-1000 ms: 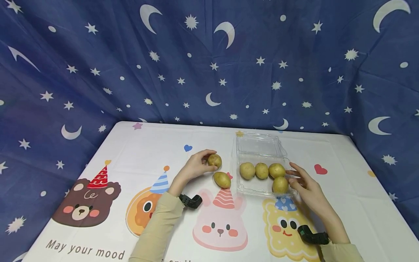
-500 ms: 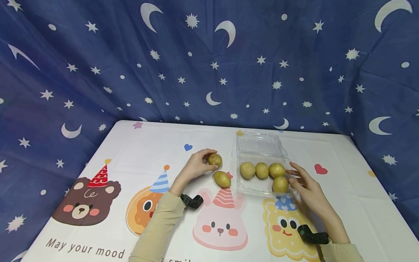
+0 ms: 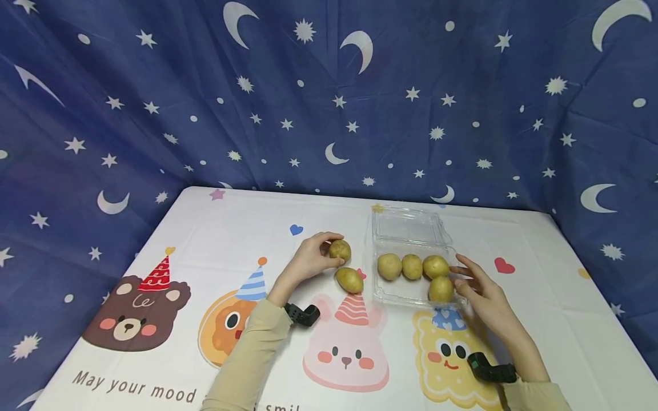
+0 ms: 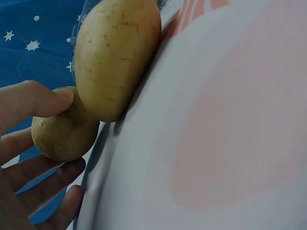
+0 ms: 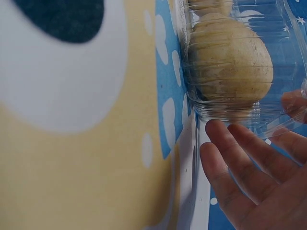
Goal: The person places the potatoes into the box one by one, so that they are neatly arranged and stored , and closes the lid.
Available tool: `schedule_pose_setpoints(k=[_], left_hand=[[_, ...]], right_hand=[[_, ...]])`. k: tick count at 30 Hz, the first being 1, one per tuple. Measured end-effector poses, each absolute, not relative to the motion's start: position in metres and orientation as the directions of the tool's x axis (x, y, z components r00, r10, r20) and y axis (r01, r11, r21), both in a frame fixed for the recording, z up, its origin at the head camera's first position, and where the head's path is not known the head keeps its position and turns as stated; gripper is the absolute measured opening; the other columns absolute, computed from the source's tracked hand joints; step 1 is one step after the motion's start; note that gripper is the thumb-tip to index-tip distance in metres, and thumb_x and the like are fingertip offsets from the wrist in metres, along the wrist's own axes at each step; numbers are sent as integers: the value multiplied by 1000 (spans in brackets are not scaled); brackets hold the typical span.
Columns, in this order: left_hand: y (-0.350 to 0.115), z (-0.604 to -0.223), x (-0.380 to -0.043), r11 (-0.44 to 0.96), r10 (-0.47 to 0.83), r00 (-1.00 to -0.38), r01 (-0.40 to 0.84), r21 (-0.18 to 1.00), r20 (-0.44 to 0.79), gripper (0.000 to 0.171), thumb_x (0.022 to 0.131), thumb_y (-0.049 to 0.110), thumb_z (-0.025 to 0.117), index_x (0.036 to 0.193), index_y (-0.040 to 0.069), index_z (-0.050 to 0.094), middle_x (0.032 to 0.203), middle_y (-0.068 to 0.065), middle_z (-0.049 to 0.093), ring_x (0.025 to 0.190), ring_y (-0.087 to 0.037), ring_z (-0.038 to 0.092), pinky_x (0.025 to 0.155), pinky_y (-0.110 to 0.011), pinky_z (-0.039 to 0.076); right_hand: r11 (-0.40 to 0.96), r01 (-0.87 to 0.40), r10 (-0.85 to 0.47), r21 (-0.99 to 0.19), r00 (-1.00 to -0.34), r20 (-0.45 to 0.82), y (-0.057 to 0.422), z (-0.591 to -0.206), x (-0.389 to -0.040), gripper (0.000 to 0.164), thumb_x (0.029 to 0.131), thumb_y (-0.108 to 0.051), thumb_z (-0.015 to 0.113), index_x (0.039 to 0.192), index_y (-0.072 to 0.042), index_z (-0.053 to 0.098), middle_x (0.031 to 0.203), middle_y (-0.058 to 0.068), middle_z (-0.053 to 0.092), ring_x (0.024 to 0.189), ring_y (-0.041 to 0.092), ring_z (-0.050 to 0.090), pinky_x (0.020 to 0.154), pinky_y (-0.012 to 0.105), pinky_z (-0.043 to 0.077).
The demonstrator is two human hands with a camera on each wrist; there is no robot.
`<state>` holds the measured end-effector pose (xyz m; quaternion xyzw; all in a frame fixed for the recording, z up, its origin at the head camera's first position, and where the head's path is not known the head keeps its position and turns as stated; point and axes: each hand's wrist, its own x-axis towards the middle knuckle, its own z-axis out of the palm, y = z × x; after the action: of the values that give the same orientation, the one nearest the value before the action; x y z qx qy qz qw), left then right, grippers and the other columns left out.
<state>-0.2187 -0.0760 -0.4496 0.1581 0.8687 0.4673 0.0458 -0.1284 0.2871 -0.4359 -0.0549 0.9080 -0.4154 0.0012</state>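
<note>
My left hand pinches a small round potato between thumb and fingers, left of a clear plastic clamshell box. Directly in front of it on the cloth lies a longer potato, which overlaps it in the left wrist view. The box has its lid folded back. Several potatoes sit inside, among them one potato in the near right corner. At the box's right wall my right hand has its fingers loosely extended, the fingertips right beside the ribbed plastic.
A white tablecloth printed with cartoon animals and lettering covers the table. Behind it hangs a blue curtain with moons and stars. Each wrist wears a dark strap with a camera, such as the left wrist camera.
Both hands keep nearly the same pose around the potato and beside the box. The whole head view has shifted slightly.
</note>
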Motion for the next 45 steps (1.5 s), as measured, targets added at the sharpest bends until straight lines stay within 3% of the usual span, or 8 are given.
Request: schedule_pose_setpoints(k=[5, 11, 14, 21, 23, 28, 32, 45], left_hand=[[-75, -445, -218, 501, 316, -946, 235, 833, 76, 52, 75, 11, 79, 125, 11, 62, 120, -8, 64, 103, -24, 62, 92, -37, 52], [-74, -441, -216, 500, 312, -947, 228, 836, 72, 53, 76, 11, 79, 126, 12, 62, 120, -8, 64, 105, -26, 63, 92, -39, 52], [-74, -439, -215, 498, 312, -947, 237, 834, 82, 54, 76, 12, 80, 126, 12, 62, 119, -7, 64, 106, -27, 63, 92, -40, 52], [-72, -433, -213, 473, 327, -938, 272, 838, 120, 54, 75, 9, 79, 126, 12, 62, 117, -6, 64, 104, -26, 63, 85, -34, 56], [-71, -431, -212, 464, 333, -933, 288, 838, 137, 54, 75, 8, 79, 125, 11, 62, 115, -7, 64, 102, -25, 63, 84, -34, 56], [-68, -424, -210, 450, 344, -925, 312, 837, 160, 54, 74, 7, 78, 125, 10, 62, 113, -7, 64, 101, -22, 60, 86, -37, 56], [-66, -420, -209, 444, 356, -919, 327, 834, 171, 54, 74, 7, 78, 125, 10, 62, 116, -6, 64, 103, -21, 59, 86, -40, 55], [-51, -408, -200, 433, 426, -879, 405, 805, 214, 54, 75, 9, 78, 126, 12, 61, 120, -4, 64, 103, -19, 59, 86, -37, 55]], right_hand=[[658, -100, -100, -747, -994, 44, 287, -436, -129, 56, 100, -20, 50, 151, -12, 29, 133, 23, 55, 104, 18, 63, 79, 6, 43], [660, -94, -98, -745, -994, 39, 286, -434, -129, 56, 100, -21, 50, 151, -13, 29, 133, 23, 56, 101, 4, 61, 79, 7, 43], [662, -98, -102, -743, -994, 40, 286, -435, -129, 56, 100, -21, 51, 151, -12, 29, 133, 23, 55, 106, 26, 63, 79, 7, 43], [654, -103, -99, -749, -994, 50, 287, -435, -128, 56, 99, -20, 51, 151, -11, 30, 132, 24, 56, 94, -16, 50, 79, 6, 43], [648, -106, -102, -754, -993, 52, 287, -436, -128, 56, 99, -19, 51, 150, -11, 30, 132, 24, 56, 93, -20, 47, 79, 6, 43], [660, -98, -100, -745, -994, 42, 287, -437, -129, 56, 100, -19, 51, 151, -11, 29, 132, 24, 55, 102, 11, 63, 78, 6, 42], [657, -90, -101, -748, -994, 31, 286, -437, -129, 57, 100, -20, 50, 151, -11, 28, 133, 25, 54, 110, 39, 60, 79, 5, 41], [680, -90, -97, -728, -995, 32, 286, -436, -128, 55, 100, -24, 48, 151, -12, 29, 133, 21, 56, 109, 32, 60, 80, 5, 40]])
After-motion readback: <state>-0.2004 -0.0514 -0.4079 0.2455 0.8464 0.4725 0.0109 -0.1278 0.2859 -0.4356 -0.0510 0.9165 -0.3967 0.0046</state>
